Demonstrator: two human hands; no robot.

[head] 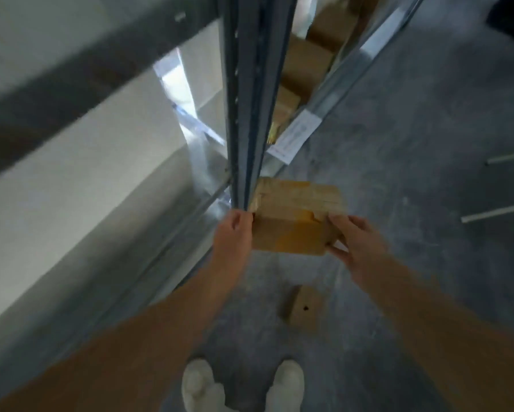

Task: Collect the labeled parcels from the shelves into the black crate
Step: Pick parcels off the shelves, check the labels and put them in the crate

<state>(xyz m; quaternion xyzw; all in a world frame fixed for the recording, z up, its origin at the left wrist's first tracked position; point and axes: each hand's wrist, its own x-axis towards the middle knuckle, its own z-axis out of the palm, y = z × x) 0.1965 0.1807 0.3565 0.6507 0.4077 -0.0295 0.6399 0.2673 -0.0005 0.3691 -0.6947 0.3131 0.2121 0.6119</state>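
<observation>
Left hand [235, 233] and right hand [353, 245] are gripping one parcel [294, 224] (crate unseen); more boxes [306, 66] are waiting on the shelf [365, 58].

The parcel [294, 215] hung between the left hand [235, 230] at 9 o'clock and the right hand [356, 242] at 3, beside the rack upright [247, 99]. Shelved boxes [306, 63] lay at 12 o'clock, with a small box [304, 306] on the floor at 6.

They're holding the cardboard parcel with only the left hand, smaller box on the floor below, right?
Not quite: in the head view, the left hand and the right hand both hold the cardboard parcel. The smaller box is on the floor below.
</observation>
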